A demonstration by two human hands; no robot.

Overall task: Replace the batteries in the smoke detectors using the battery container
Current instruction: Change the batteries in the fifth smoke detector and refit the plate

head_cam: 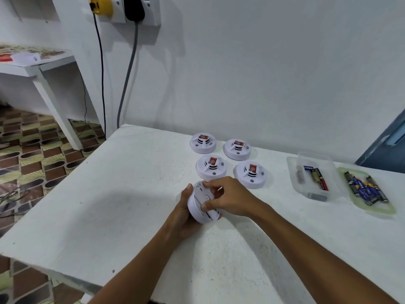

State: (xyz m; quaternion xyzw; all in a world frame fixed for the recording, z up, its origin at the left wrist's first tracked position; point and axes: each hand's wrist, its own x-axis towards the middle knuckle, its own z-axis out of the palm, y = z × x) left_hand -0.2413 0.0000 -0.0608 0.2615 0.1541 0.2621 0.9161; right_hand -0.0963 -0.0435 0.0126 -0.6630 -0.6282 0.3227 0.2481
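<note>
Above white table, both hands clamp a tilted smoke detector: left cupping underneath, right pinching its face.

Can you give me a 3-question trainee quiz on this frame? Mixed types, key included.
1. How many smoke detectors lie on the table untouched by either hand?
2. True or false: the held detector lies flat on the table, face up.
3. The loose batteries in the green lid lie: A) left of the detectors B) right of the clear container C) in the left hand.

Key
1. Four, in a two-by-two group.
2. False: it is tilted up on edge, gripped by the left hand and the right hand.
3. B.
</note>
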